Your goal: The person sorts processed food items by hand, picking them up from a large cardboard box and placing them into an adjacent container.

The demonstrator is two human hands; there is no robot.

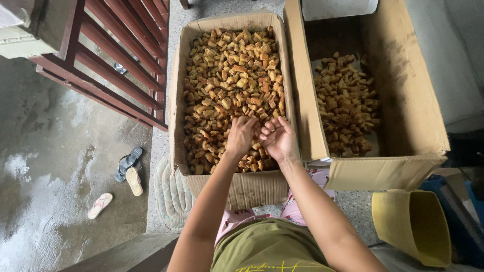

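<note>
From the head camera, two brown cardboard boxes stand side by side on the speckled floor. The left box [177,100] is filled nearly to its rim with golden-brown fried pieces [229,75]; the right box [403,90] is taller-walled and holds a smaller heap at its bottom. A yellow plastic scoop [413,226] lies near the right box's front corner. The left hand [241,135] rests palm-down on the pieces at the near end of the left box, fingers curled into them. The right hand [279,140], just beside it, is turned palm-up, fingers loosely bent and slightly spread; whether it holds any piece I cannot tell.
</note>
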